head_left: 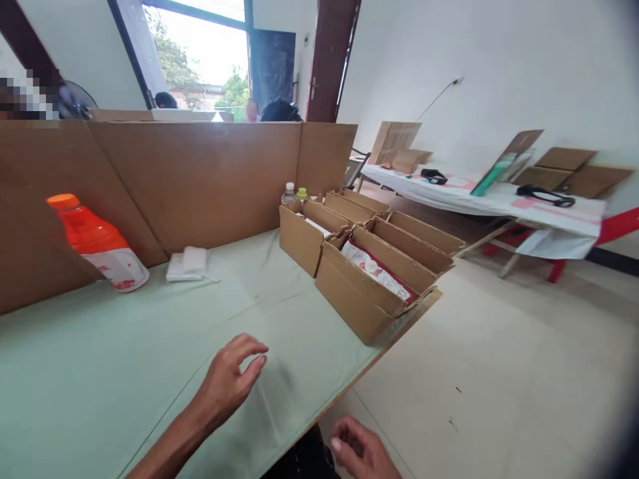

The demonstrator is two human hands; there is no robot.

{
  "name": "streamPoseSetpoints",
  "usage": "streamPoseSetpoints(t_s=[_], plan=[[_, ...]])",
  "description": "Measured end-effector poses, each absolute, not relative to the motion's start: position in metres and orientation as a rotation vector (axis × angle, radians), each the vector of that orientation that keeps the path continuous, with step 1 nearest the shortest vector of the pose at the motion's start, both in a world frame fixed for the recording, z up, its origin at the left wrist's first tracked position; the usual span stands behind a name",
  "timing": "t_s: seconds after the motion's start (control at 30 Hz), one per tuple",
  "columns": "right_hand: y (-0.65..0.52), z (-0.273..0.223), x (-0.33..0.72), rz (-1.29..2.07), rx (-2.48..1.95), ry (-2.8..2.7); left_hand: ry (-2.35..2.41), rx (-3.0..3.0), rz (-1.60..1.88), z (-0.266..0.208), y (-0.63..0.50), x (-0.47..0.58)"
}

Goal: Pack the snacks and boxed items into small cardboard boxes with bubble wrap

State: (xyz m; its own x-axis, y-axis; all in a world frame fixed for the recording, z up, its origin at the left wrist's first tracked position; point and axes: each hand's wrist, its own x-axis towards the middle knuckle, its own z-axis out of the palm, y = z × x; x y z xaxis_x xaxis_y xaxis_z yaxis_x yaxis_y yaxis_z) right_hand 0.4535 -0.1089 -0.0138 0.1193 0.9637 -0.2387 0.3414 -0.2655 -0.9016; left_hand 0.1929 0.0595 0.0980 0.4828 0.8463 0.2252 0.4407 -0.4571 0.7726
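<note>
My left hand [234, 372] is over the pale green tabletop [210, 326], with a gap between its thumb and bent fingers and nothing in it. Off the table's near edge, my right hand [364, 449] is loosely curled, its thumb apart from the fingers; no object shows in it. Nearest to both hands is an open cardboard box [349, 303] at the table's right edge. A white and red printed packet [374, 269] lies inside it. Farther left, an orange-capped bottle [104, 243] with orange and white sides stands near the cardboard partition [210, 179].
Beside the bottle lie folded white cloths or pads [187, 264]. Several cardboard boxes [302, 239] stand in rows, with a clear bottle [288, 195] behind. Across the tiled floor [499, 359] is a covered table [459, 193] bearing headbands and cardboard. People's heads show beyond the partition.
</note>
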Motion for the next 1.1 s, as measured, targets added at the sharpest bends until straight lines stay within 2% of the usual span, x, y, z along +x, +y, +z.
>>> streamPoseSetpoints(t_s=[0.13,0.27,0.47,0.63,0.77,0.9,1.1], plan=[[-0.091,0.043,0.496,0.676,-1.782,-1.307,0.997,1.898,0.814,0.100,0.105,0.255],[-0.075,0.061,0.538,0.330,-1.926,-0.987,0.954,1.776,0.866,0.089,0.147,0.319],[-0.012,0.035,0.552,0.440,-1.810,-0.830,0.940,1.636,0.926,0.068,0.192,0.398],[0.003,0.026,0.555,0.395,-1.948,-0.771,0.973,1.560,0.946,0.059,0.211,0.414],[-0.014,0.025,0.557,0.380,-2.008,-0.782,0.920,1.527,0.913,0.064,0.186,0.384],[-0.023,0.019,0.525,0.384,-1.870,-1.043,0.986,1.464,0.974,0.054,0.120,0.300],[-0.003,0.033,0.443,0.786,-1.495,-1.551,1.500,1.138,1.267,0.027,0.004,0.160]])
